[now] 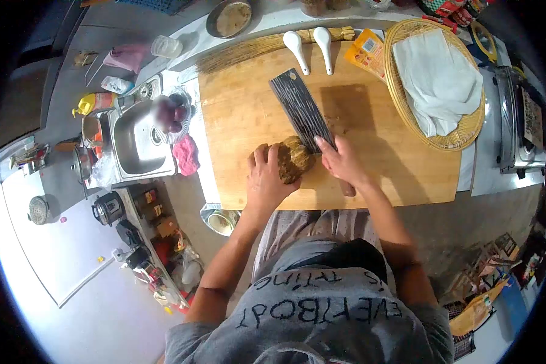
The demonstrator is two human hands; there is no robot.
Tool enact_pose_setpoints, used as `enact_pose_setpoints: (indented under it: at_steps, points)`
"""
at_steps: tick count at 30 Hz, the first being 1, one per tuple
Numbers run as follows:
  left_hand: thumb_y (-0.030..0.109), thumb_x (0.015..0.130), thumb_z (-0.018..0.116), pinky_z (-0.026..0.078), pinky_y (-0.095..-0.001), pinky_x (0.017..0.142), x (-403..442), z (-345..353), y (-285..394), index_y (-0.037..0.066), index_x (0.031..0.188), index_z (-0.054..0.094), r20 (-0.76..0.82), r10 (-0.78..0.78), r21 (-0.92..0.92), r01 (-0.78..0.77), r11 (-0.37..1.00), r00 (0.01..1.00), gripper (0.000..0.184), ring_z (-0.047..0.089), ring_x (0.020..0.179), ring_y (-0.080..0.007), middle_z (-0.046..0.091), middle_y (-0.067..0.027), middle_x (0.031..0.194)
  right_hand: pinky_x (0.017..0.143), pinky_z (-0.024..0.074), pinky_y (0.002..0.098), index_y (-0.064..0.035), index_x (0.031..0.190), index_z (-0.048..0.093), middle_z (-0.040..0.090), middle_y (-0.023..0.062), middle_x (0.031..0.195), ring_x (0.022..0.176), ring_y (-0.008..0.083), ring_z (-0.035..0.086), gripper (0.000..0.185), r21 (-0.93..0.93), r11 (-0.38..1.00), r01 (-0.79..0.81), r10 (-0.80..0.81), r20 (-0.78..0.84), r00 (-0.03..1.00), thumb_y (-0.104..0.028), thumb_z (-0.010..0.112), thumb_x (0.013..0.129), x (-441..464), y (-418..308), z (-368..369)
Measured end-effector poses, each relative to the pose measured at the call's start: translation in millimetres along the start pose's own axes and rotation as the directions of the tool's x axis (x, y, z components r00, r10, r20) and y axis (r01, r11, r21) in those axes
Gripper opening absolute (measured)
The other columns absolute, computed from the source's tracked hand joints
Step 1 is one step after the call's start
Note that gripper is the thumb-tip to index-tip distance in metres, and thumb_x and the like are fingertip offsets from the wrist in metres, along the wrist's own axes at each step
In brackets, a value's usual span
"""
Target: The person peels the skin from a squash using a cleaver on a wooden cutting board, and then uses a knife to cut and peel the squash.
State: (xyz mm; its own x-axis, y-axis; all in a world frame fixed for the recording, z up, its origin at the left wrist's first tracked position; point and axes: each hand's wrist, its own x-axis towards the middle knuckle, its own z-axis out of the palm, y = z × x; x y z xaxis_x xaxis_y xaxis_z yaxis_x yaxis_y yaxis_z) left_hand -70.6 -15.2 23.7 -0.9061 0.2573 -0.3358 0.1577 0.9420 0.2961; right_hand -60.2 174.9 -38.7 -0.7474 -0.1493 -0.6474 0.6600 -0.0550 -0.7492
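Left hand [266,180] has its fingers spread over the lump [297,159] on the board [406,185], right hand's [344,162] fingers are wrapped round the cleaver [299,106]. Imo tuck those left fingertips well back, press the lump steady, and don't rush.

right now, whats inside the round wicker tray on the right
A rumpled white cloth lies in the round wicker tray; whether anything sits under the cloth can't be seen.
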Motion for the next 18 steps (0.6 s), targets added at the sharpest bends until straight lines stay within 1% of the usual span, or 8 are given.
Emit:
enact_pose_setpoints:
  at_steps: [2, 4, 6, 8, 9, 14, 16, 18]
  points:
    - [0.026, 0.057, 0.082, 0.045, -0.047, 0.092, 0.8, -0.7, -0.4, 0.005, 0.126, 0.042, -0.007, 0.015, 0.005, -0.015, 1.0, 1.0, 0.083, 0.04, 0.116, -0.0406, 0.042, -0.0201, 0.125, 0.045, 0.0363, 0.0294, -0.0008, 0.093, 0.058, 0.049, 0.0022, 0.057, 0.048, 0.0111, 0.043, 0.03, 0.017, 0.997, 0.074, -0.074, -0.008, 0.997, -0.03, 0.052, 0.097, -4.5, -8.5, -3.7]
    - [0.031, 0.056, 0.083, 0.038, -0.0466, 0.098, 0.4, 0.4, -1.5, 0.003, 0.123, 0.046, -0.027, 0.013, -0.043, -0.014, 0.999, 1.0, 0.081, 0.044, 0.112, -0.0397, 0.045, -0.0211, 0.121, 0.045, 0.0357, 0.0297, -0.0007, 0.092, 0.058, 0.047, 0.0016, 0.055, 0.047, 0.0112, 0.042, 0.031, -0.132, 0.919, 0.372, -0.393, -0.23, 0.89, -0.031, 0.052, 0.097, -20.6, -22.5, -7.4]
    - [0.031, 0.057, 0.082, 0.039, -0.0467, 0.097, 0.3, -0.5, -4.1, 0.004, 0.123, 0.046, -0.011, 0.022, -0.026, -0.022, 0.999, 1.0, 0.081, 0.044, 0.112, -0.0397, 0.046, -0.0211, 0.12, 0.048, 0.038, 0.0328, 0.001, 0.094, 0.057, 0.047, 0.0046, 0.056, 0.049, 0.0142, 0.044, 0.031, -0.004, 0.954, 0.301, -0.294, -0.223, 0.929, -0.029, 0.052, 0.096, -28.3, -29.4, -11.1]
    - [0.031, 0.057, 0.082, 0.039, -0.0468, 0.097, 2.8, -2.1, -3.5, 0.004, 0.123, 0.046, -0.002, 0.037, -0.008, -0.037, 0.999, 0.999, 0.08, 0.044, 0.112, -0.0397, 0.046, -0.0211, 0.12, 0.048, 0.0381, 0.0319, 0.0015, 0.098, 0.056, 0.046, 0.0043, 0.056, 0.05, 0.0129, 0.044, 0.028, -0.217, 0.95, 0.223, -0.258, -0.147, 0.955, -0.026, 0.051, 0.097, -25.3, -13.3, -9.3]
    - [0.032, 0.058, 0.082, 0.04, -0.047, 0.096, 3.9, -2.9, -3.3, 0.004, 0.123, 0.046, 0.003, 0.035, -0.024, -0.035, 0.999, 0.999, 0.08, 0.044, 0.112, -0.0398, 0.046, -0.0212, 0.12, 0.047, 0.0379, 0.0306, 0.0016, 0.097, 0.055, 0.046, 0.0051, 0.055, 0.049, 0.0123, 0.044, 0.026, -0.152, 0.917, 0.368, -0.388, -0.137, 0.911, -0.024, 0.051, 0.097, -26.6, -18.0, -4.0]
    - [0.032, 0.059, 0.081, 0.04, -0.0474, 0.096, 6.4, 0.7, -6.5, 0.003, 0.123, 0.046, -0.037, 0.077, -0.058, -0.079, 0.995, 0.996, 0.079, 0.044, 0.111, -0.0404, 0.046, -0.0213, 0.12, 0.052, 0.0418, 0.0346, 0.003, 0.095, 0.056, 0.05, 0.0133, 0.059, 0.052, 0.0226, 0.051, 0.025, 0.005, 0.923, 0.384, -0.364, -0.309, 0.879, -0.021, 0.054, 0.095, -43.2, -35.1, 3.5]
    - [0.031, 0.058, 0.082, 0.041, -0.0476, 0.095, 4.6, -3.1, -3.0, 0.003, 0.123, 0.046, 0.014, 0.02, -0.001, -0.02, 1.0, 1.0, 0.08, 0.045, 0.11, -0.041, 0.046, -0.0214, 0.12, 0.052, 0.0437, 0.0374, 0.0023, 0.096, 0.058, 0.056, 0.0162, 0.061, 0.052, 0.0324, 0.055, 0.023, -0.464, 0.681, 0.566, -0.706, -0.211, 0.676, -0.021, 0.054, 0.094, -18.0, 10.0, 17.7]
    - [0.03, 0.057, 0.082, 0.041, -0.0475, 0.094, 5.8, -6.5, -1.9, 0.003, 0.123, 0.046, 0.009, 0.019, -0.004, -0.019, 1.0, 1.0, 0.08, 0.045, 0.11, -0.041, 0.047, -0.0214, 0.12, 0.053, 0.0444, 0.0385, 0.0023, 0.097, 0.058, 0.057, 0.0185, 0.064, 0.056, 0.0348, 0.057, 0.024, -0.405, 0.769, 0.494, -0.603, -0.203, 0.772, -0.021, 0.054, 0.094, -15.0, 7.4, 15.9]
